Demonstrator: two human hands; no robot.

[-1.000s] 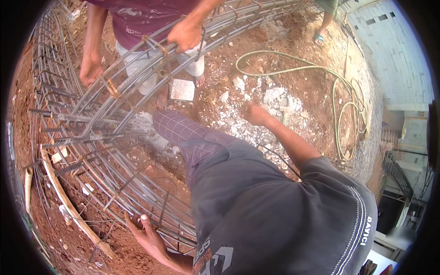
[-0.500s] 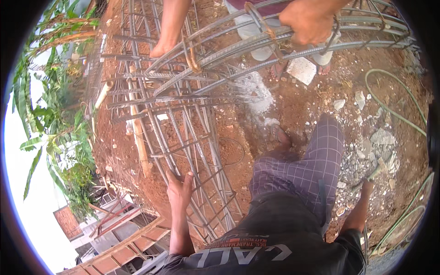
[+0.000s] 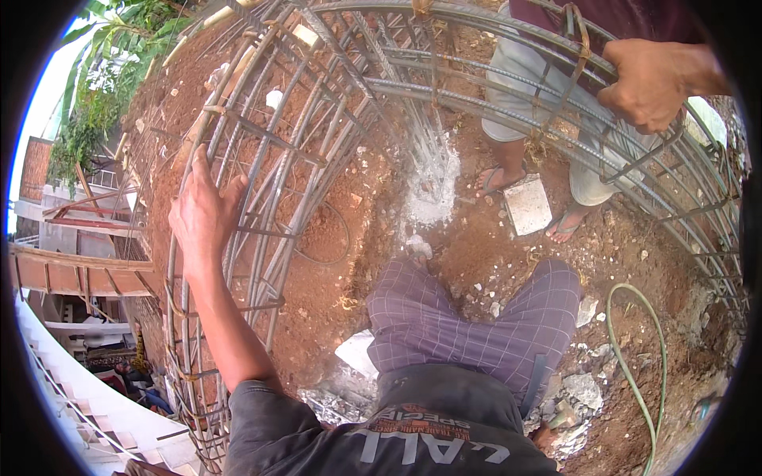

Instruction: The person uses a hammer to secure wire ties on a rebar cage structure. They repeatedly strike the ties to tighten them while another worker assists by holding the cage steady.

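Observation:
A long cage of ribbed steel rebar point(image 3: 258, 182) tied with bent stirrups runs down my left side. My left hand point(image 3: 202, 214) is on its outer bar, index finger along the steel and thumb apart; the other fingers are partly hidden. A patch of skin, seemingly my right hand point(image 3: 544, 441), shows low beside my shirt, mostly hidden, next to a pale stick-like piece point(image 3: 563, 416) among rubble. Across the top curves another rebar cage point(image 3: 508, 111), and the bars of the two cross at the upper left. A co-worker's hand point(image 3: 651, 83) grips this one at the upper right.
The co-worker stands in sandals beside a whitish block point(image 3: 528, 205). Broken concrete point(image 3: 579, 397) lies by my right leg, and a green hose point(image 3: 627, 373) loops at the right. A grey powdery patch point(image 3: 432, 186) marks the reddish soil. Wooden formwork point(image 3: 79, 271) is at the left.
My view has swung, and the cages fill more of its left and top. The co-worker's other hand is out of view. My right forearm, visible before, is now mostly hidden.

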